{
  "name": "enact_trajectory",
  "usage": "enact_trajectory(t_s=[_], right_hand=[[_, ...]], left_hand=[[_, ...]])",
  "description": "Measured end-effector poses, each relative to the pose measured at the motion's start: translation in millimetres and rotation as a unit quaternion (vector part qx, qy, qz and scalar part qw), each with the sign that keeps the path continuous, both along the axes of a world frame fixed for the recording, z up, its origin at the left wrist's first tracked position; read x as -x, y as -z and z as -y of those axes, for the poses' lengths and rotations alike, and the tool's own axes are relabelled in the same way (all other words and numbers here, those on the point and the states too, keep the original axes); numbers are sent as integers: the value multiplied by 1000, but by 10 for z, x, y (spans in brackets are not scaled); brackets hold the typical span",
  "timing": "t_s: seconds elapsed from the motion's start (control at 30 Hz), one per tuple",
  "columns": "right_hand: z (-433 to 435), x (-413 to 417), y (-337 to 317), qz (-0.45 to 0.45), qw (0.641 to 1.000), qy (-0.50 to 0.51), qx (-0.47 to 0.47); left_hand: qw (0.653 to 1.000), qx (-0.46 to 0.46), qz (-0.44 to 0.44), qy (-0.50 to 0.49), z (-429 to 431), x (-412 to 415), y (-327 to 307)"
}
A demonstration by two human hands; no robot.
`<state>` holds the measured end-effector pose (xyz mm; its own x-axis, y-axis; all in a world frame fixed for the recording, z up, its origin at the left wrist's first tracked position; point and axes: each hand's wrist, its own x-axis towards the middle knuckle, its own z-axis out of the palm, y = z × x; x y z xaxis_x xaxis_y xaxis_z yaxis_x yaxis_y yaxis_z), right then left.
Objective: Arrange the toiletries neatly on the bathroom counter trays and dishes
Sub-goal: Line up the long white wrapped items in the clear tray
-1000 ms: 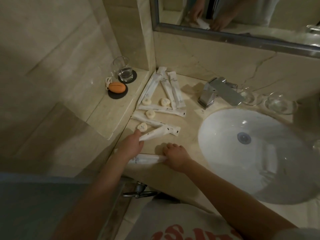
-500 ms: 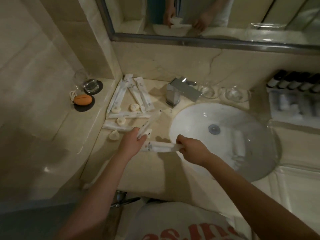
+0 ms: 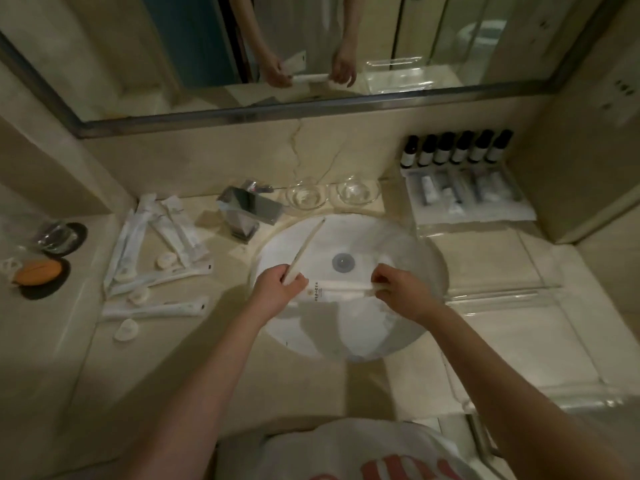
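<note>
Above the sink: left hand gripping two white sachets, right hand pinching one's far end; print unreadable. Six dark bottles far right, perhaps six sachets left on desk.

A polished beige marble counter with a veined splashback surrounds a glossy white ceramic basin, beside a mirror-bright angular chrome tap, two clear glass dishes, matt white paper-wrapped sachets and a clear acrylic tray.

Left hand and right hand grip white packets above sink.
</note>
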<state>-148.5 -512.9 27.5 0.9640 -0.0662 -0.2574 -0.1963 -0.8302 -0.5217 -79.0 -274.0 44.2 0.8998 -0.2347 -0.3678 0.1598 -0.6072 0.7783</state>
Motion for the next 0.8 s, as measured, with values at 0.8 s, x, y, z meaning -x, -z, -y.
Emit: enact_trajectory(t_s=[0.8], right_hand=[[2093, 127, 278, -34, 984, 84, 155]], left_hand=[[995, -22, 39, 88, 1793, 25, 47]])
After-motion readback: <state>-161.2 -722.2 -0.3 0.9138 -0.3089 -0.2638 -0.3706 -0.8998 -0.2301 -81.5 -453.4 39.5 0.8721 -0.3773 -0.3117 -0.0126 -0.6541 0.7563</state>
